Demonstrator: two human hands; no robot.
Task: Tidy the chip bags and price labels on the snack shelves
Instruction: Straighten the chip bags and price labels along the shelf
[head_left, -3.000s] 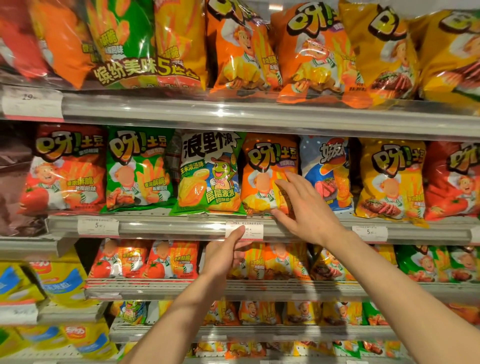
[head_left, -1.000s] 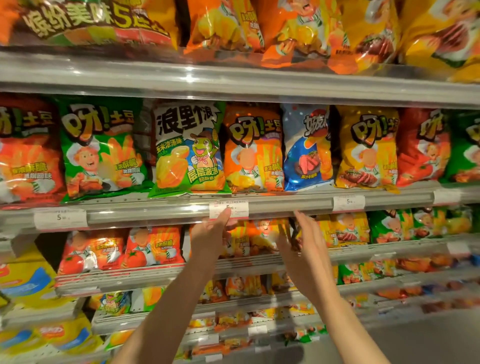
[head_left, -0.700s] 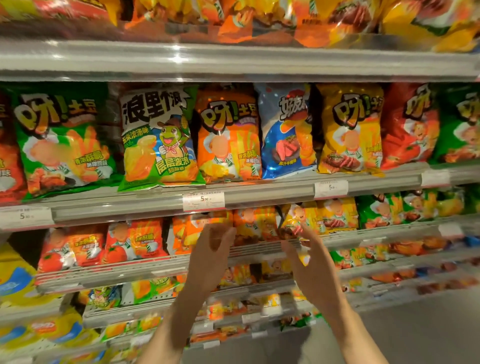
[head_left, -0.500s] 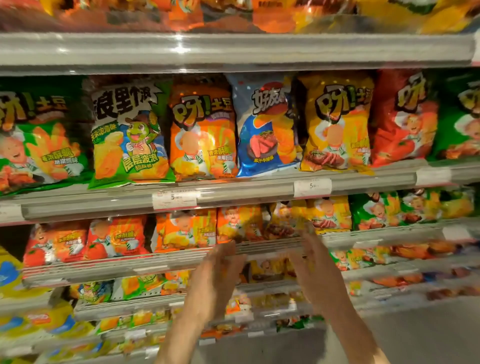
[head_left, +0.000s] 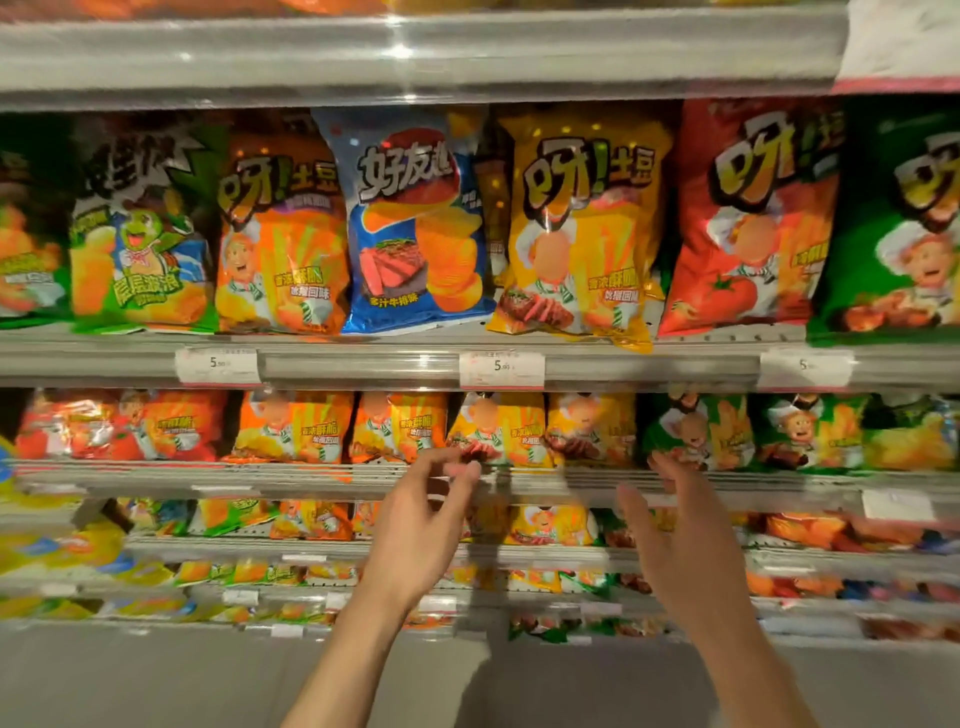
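Hovering: left hand (head_left: 421, 530), right hand (head_left: 680, 545) | fingers loosely apart, holding nothing | yellow chip bag (head_left: 498, 426) just above

Top shelf bags (head_left: 332, 5) cut off by upper edge, only slivers show. Green bag (head_left: 904, 223) cut by right edge; another green bag (head_left: 26, 249) cut by left edge. Lower shelves (head_left: 156, 587) motion-blurred, packs there unreadable. Small print on price label (head_left: 501, 370) too fine to read. Left fingers (head_left: 460, 467) smeared; contact with shelf rail (head_left: 311, 475) unclear. Both forearms cut by bottom edge.
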